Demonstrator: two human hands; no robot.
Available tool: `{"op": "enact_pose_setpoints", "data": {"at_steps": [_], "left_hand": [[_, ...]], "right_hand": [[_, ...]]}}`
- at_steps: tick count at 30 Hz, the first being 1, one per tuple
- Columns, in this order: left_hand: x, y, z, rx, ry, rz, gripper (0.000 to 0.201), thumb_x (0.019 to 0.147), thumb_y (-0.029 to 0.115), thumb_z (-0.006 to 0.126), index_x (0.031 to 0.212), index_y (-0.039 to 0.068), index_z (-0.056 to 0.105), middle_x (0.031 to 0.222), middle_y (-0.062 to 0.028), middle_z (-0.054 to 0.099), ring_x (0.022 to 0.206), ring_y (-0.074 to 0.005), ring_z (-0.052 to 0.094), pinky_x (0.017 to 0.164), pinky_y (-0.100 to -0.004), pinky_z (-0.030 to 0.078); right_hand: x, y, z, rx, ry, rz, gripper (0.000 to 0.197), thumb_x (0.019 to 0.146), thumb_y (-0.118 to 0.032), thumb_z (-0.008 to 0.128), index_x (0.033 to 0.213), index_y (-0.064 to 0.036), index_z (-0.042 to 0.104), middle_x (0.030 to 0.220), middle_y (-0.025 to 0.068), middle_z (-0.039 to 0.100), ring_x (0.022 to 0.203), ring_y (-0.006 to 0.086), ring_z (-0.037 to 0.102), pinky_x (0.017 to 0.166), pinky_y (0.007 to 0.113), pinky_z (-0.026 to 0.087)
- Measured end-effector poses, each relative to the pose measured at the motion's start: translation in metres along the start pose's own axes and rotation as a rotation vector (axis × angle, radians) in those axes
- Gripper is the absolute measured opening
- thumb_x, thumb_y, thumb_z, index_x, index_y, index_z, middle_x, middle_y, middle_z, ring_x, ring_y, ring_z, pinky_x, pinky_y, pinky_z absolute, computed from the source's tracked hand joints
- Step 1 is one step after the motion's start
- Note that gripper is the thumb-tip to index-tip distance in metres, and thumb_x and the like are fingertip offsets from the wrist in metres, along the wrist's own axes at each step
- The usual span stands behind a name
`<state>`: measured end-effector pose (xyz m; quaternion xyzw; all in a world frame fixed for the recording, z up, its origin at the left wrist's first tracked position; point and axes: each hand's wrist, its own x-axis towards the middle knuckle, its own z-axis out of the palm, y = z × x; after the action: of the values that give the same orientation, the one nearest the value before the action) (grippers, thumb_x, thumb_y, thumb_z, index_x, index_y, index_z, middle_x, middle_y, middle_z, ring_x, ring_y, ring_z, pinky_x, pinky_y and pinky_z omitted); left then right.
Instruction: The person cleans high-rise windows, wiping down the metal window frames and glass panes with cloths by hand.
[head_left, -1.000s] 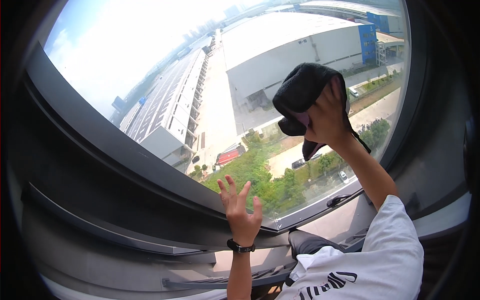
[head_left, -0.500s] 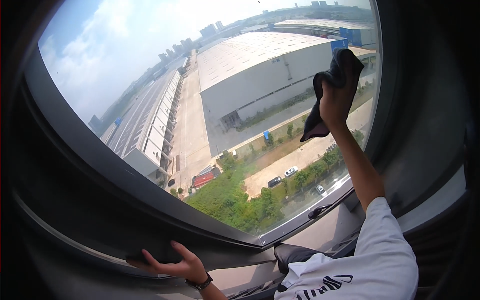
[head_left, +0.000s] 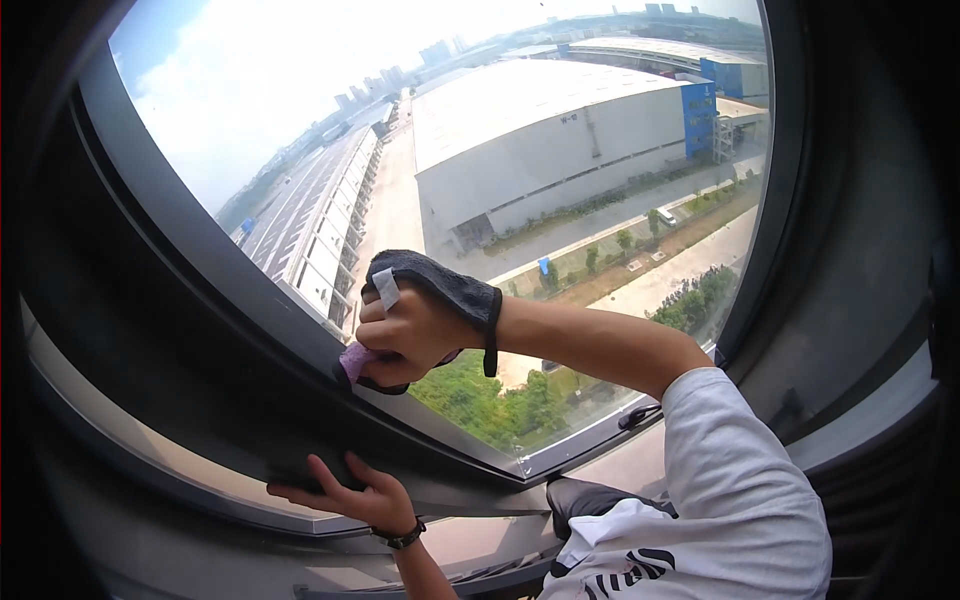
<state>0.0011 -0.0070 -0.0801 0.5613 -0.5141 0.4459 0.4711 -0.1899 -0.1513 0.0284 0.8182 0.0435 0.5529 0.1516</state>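
Note:
A dark grey cloth [head_left: 440, 278] with a purplish underside and a small white tag is bunched in my right hand [head_left: 415, 325], which is closed round it. That hand is at the lower left edge of the window pane [head_left: 560, 250], where glass meets the dark frame [head_left: 230, 325]. Lower down, my left hand [head_left: 365, 495] has its fingers spread against the dark frame. A dark watch [head_left: 400, 537] circles the left wrist. What lies under the left fingers is too dark to make out.
A black window handle [head_left: 638, 416] sits on the lower right part of the frame. Beyond the glass are a large white warehouse [head_left: 550, 150], roads and greenery far below. Dark frame sides curve round the pane.
My right hand has swept the cloth from the upper right of the pane down and left to the frame's edge. My left hand stays nearly where it was.

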Motion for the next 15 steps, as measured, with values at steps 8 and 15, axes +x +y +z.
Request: {"op": "enact_pose_setpoints", "data": {"at_steps": [8, 15], "left_hand": [[-0.001, -0.006, 0.0, -0.052, 0.065, 0.027, 0.042, 0.093, 0.016, 0.052, 0.134, 0.011, 0.043, 0.15, -0.0239, 0.011, 0.138, -0.0435, 0.012, 0.107, -0.0571, 0.022], [0.003, -0.003, 0.009, -0.022, 0.093, 0.092, 0.039, 0.093, 0.016, 0.052, 0.131, 0.011, 0.046, 0.15, -0.0242, 0.013, 0.138, -0.0439, 0.013, 0.107, -0.0576, 0.022]], "right_hand": [[-0.049, 0.028, -0.129, -0.221, -0.123, -0.066, 0.019, 0.068, -0.019, 0.062, 0.059, -0.0068, 0.05, 0.053, 0.0052, 0.046, 0.043, 0.0203, 0.047, 0.04, 0.031, 0.036], [-0.019, 0.032, -0.13, -0.002, 0.334, 0.122, 0.017, 0.073, -0.013, 0.055, 0.061, -0.0019, 0.058, 0.05, 0.0055, 0.047, 0.041, 0.0165, 0.046, 0.041, 0.027, 0.035]]}}
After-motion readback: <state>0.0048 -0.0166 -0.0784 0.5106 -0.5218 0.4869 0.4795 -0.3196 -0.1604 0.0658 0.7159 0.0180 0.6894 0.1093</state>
